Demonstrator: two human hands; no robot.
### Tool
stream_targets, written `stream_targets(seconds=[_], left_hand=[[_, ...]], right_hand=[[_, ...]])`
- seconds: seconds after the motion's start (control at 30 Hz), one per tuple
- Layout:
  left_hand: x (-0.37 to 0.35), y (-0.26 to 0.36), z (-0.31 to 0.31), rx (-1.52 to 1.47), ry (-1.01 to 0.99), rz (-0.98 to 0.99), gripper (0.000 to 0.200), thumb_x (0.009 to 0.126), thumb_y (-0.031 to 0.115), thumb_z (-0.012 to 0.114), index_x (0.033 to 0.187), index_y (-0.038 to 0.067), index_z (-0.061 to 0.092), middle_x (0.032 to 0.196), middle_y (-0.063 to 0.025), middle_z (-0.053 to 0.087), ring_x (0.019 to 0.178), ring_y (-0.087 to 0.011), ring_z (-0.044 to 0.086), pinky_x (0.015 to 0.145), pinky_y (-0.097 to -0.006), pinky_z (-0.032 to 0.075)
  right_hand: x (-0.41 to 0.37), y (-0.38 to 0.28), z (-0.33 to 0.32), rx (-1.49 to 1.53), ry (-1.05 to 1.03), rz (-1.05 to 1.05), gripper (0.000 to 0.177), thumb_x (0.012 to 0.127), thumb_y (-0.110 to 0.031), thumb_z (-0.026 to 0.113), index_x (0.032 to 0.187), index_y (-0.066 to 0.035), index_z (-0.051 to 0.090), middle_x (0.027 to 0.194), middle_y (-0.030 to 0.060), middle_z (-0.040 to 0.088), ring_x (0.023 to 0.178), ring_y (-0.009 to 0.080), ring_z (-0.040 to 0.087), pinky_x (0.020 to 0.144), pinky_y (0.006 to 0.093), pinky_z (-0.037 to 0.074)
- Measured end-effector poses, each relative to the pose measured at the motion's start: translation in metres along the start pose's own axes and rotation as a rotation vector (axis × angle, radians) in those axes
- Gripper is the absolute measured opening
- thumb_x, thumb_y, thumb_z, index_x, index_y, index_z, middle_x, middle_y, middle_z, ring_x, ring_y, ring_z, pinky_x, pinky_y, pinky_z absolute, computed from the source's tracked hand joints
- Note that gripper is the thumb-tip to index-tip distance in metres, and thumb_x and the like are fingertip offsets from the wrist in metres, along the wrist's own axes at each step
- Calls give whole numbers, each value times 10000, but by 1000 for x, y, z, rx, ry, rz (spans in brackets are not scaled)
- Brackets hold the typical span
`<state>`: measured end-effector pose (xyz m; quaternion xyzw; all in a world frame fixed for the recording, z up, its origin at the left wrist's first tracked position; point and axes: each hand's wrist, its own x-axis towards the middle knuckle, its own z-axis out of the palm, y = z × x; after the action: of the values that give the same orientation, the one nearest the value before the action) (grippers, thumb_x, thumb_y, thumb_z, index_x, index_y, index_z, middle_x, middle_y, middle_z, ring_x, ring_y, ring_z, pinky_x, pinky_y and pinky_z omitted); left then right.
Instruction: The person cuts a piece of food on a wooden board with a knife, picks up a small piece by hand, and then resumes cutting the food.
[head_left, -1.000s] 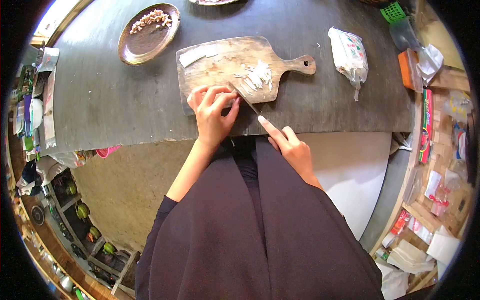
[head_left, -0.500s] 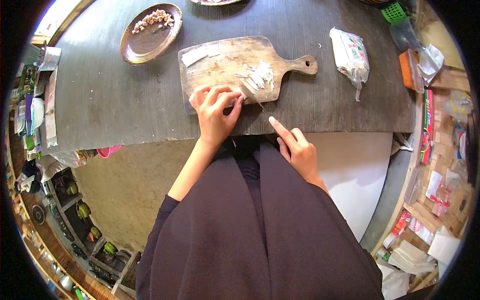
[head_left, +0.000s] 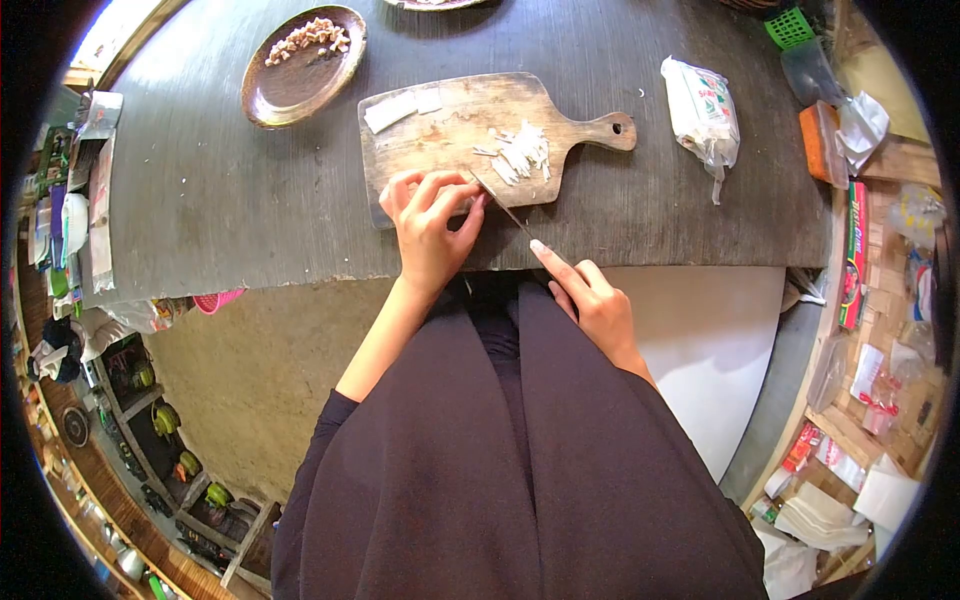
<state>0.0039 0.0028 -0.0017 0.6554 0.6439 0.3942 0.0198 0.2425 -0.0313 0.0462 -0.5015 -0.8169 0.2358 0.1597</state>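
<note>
My right hand [head_left: 595,300] is closed around a knife [head_left: 505,208], its forefinger stretched along the spine and the handle hidden in the palm. The blade slants up and left over the near edge of a wooden cutting board [head_left: 455,135]. Close to its tip, my left hand [head_left: 432,215] rests on the board with bent fingers and thumb pinched together; what they press on is covered by the fingers. Thin white strips [head_left: 522,152] lie in a loose pile right of the blade. Flat white slices [head_left: 392,112] sit at the board's far left.
A brown plate [head_left: 285,98] with small chopped pieces [head_left: 310,38] stands at the back left of the dark table [head_left: 220,200]. Right of the board handle lies a printed plastic bag [head_left: 700,110]. An orange-and-clear container [head_left: 822,145] is at the right edge.
The knife blade has swung so its thin edge now faces up, tip beside my left fingers. My right hand has shifted slightly left; my left hand stays nearly still.
</note>
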Motion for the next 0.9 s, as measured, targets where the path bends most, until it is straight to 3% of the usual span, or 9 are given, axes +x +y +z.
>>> stream_targets(seconds=[0.27,0.33,0.43,0.9], left_hand=[[0,1,-1,8,-8,-10,181,764,178,840,930,185,768,1036,53,715,1129,-281,546,1011,-449,336],[-1,-1,0,4,-8,-8,181,763,176,839,930,185,767,1034,54,715,1130,-281,546,1013,-449,335],[-1,-2,0,4,-10,-3,180,762,173,839,925,184,765,1033,54,715,1131,-282,546,1017,-449,335],[2,2,-2,21,-12,-12,158,770,190,847,910,183,775,1035,52,719,1109,-280,554,1005,-448,348]], right_hand=[[0,0,-1,-29,-15,-9,570,940,-122,704,1461,-330,602,812,60,517,602,268,604,595,411,548],[-3,2,4,-102,9,-24,588,955,-205,698,1490,-397,549,840,64,517,558,266,623,533,404,545],[-1,0,7,-170,30,-38,593,952,-205,701,1489,-404,549,848,65,519,548,256,622,523,391,540],[3,10,1,-62,-4,-44,616,945,-181,693,1499,-399,535,851,75,543,578,295,623,547,421,543]])
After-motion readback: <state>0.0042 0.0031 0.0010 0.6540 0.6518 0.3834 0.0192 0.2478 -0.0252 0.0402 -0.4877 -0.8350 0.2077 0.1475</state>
